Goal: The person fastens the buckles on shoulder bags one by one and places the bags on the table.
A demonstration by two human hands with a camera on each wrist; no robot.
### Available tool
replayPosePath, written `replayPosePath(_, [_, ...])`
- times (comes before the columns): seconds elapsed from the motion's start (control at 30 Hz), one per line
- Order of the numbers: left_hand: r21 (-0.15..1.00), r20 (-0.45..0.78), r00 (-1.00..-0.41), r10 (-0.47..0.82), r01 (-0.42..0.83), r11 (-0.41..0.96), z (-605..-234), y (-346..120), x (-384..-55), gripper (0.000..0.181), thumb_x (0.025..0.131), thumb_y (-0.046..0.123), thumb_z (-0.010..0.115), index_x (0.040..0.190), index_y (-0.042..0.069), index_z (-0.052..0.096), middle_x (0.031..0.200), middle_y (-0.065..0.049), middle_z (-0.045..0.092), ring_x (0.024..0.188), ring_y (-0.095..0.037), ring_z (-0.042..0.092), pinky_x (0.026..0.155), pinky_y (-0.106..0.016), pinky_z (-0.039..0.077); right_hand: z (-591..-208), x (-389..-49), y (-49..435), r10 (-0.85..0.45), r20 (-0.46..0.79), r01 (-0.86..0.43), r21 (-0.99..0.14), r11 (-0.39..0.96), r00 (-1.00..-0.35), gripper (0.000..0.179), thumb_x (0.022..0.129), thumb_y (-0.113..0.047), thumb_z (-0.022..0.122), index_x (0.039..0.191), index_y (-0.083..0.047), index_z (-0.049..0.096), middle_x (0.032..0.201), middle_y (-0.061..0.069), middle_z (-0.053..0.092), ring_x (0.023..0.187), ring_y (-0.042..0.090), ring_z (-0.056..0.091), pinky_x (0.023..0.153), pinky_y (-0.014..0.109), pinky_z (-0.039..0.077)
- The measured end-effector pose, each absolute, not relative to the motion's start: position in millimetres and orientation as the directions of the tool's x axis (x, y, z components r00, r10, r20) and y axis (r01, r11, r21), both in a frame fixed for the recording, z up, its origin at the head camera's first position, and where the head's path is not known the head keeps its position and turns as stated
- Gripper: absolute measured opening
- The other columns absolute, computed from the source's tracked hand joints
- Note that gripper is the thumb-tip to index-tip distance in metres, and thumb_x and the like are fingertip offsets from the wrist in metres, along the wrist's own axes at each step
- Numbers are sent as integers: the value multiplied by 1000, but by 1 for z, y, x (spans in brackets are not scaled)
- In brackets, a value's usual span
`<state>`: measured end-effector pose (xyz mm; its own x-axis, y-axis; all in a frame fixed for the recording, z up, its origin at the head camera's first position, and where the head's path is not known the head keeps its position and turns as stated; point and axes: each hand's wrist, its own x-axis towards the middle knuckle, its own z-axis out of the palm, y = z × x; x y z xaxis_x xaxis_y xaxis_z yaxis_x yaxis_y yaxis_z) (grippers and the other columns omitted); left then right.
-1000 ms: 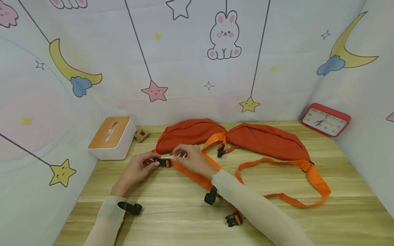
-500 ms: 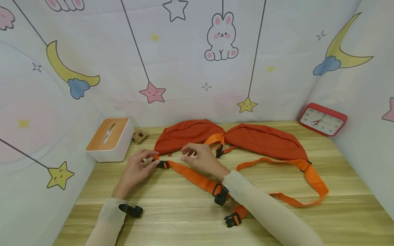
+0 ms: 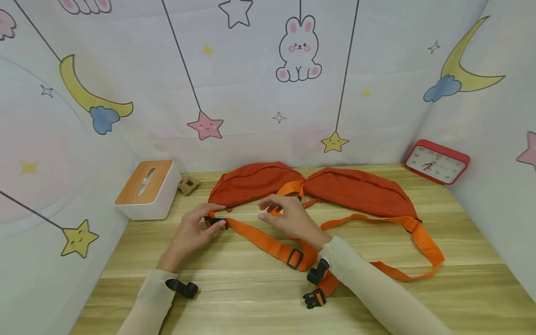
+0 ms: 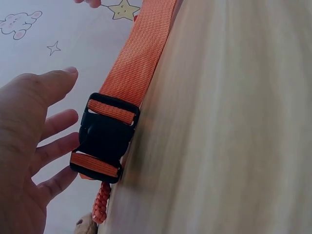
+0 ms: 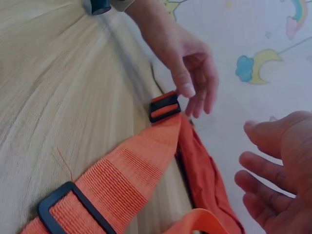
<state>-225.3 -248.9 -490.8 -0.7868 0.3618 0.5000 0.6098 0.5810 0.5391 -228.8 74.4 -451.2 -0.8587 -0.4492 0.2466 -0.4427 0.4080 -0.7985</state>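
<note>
- One buckle (image 3: pixel 216 222), black, and the halves looked mated! It sat at the near left end of the left bag (image 3: pixel 249 182), with the orange strap (image 3: pixel 259 238) running off it across the desk (image 3: pixel 234 298).
- And the big change: the right hand (image 3: pixel 289 215), which had been at that buckle a second earlier, had swung away to the right, well apart from it. Its fingers were loosely bent, thumb and index parted, nothing between them.
- The left hand (image 3: pixel 193 232) had slackened as well; the left wrist view showed its thumb clear and its fingers spread beside the buckle, relaxed rather than gripping.
- What it meant: this fastening looked done, by my reading, with the hands letting go.
- Out into plain view came the strap's slider (image 3: pixel 295 258) as the right forearm cleared it. Nearer the front, a pronged buckle half (image 3: pixel 314 298) lay unjoined, so another closure seemed still to be made.
- Containers now! The left bag and the right bag (image 3: pixel 362 191) lay side by side along the back, contents out of sight; I couldn't tell whether they held anything.
- Over on the left, the tissue box (image 3: pixel 166 197) showed white tissue in the slot of its wood-coloured lid.
</note>
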Motion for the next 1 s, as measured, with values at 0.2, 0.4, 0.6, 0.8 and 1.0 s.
replayPosePath(0.2, [524,523,-760,387,644,557,-482,-245,-227,41,91,5,86,130,6,74,129,-8,77,120,-28,71,109,-12,45,-445,-225,90,-405,257,-433,-788,438,-877,24,101,-30,78,124,-24,76,115,2,79,106,19,71,93,50,57])
replayPosePath(0.4, [512,520,-749,411,658,552,-474,-239,-231,41,91,6,85,130,8,75,130,-7,76,121,-28,72,109,-13,46,-439,-223,109,-389,270,-430,-801,417,-881,23,101,-29,78,122,-21,77,116,4,80,103,15,70,90,49,59])
replayPosePath(0.6, [501,527,-737,424,672,545,-468,-228,-238,40,91,8,86,129,8,75,129,-6,77,120,-26,73,105,-25,54,-433,-216,127,-373,302,-451,-784,427,-877,24,99,-25,80,122,-17,78,112,3,80,95,15,72,87,42,60])
replayPosePath(0.8, [510,536,-716,447,696,505,-466,-216,-245,40,91,7,86,129,9,76,129,-7,77,119,-27,73,102,-39,59,-428,-207,143,-389,341,-498,-748,439,-856,23,98,-21,81,120,-18,78,110,2,82,98,13,73,90,38,58])
replayPosePath(1.0, [525,533,-715,452,699,486,-463,-205,-250,38,93,8,84,129,8,76,130,-7,76,120,-27,73,100,-49,59,-428,-198,155,-411,321,-491,-760,425,-853,21,98,-22,80,119,-24,77,111,2,81,100,9,71,91,39,58])
